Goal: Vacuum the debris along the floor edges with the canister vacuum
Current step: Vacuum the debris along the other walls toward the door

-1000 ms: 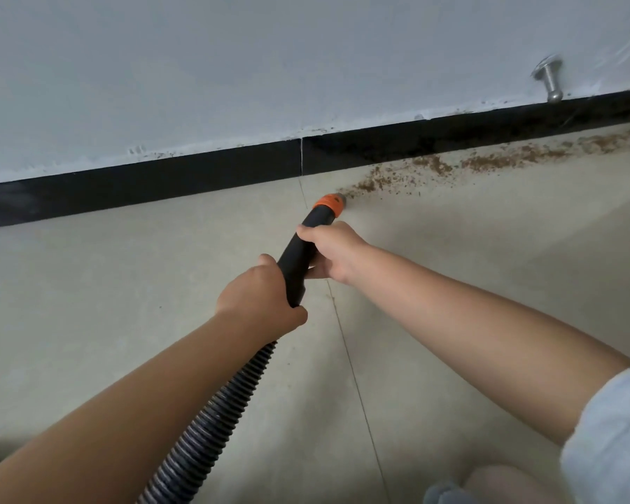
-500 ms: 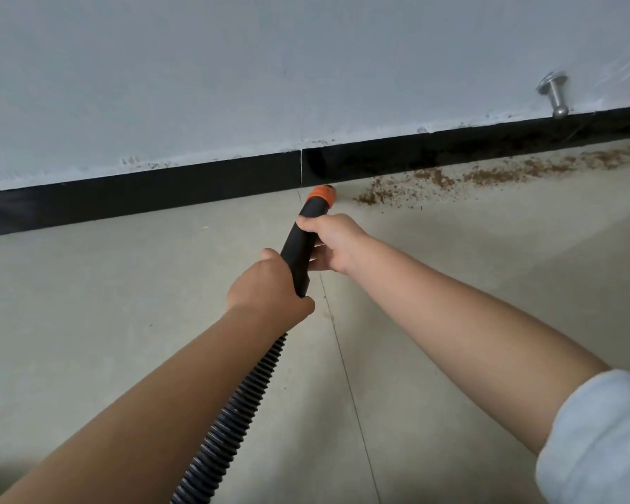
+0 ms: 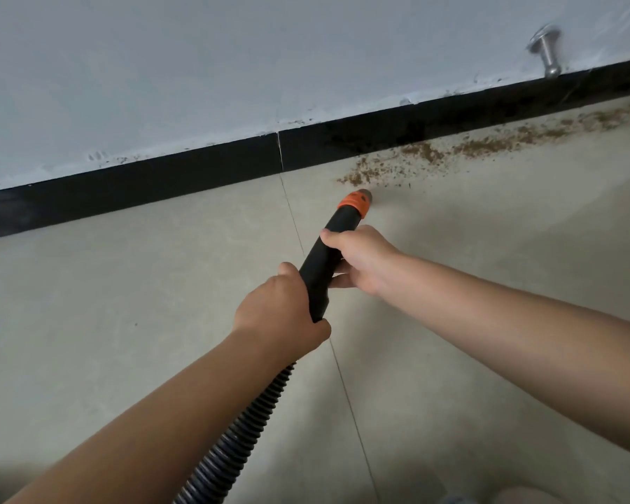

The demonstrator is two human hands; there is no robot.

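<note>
Two hands on the vacuum nozzle tube: left hand wraps the rear end where the ribbed hose joins, right hand grips further forward, fingers curled round the tube, just behind the orange tip. Tip sits low over the floor tile, just short of the black baseboard, aimed at the near end of the debris. Can't tell if the tip touches the tile.

Progress, my read: floor along the baseboard left of the tip looks clean, so that stretch is likely done. Brown granular debris runs along the baseboard from the tip rightward, past the metal door stop, to the frame edge. That whole trail is left. Canister itself is out of view.
</note>
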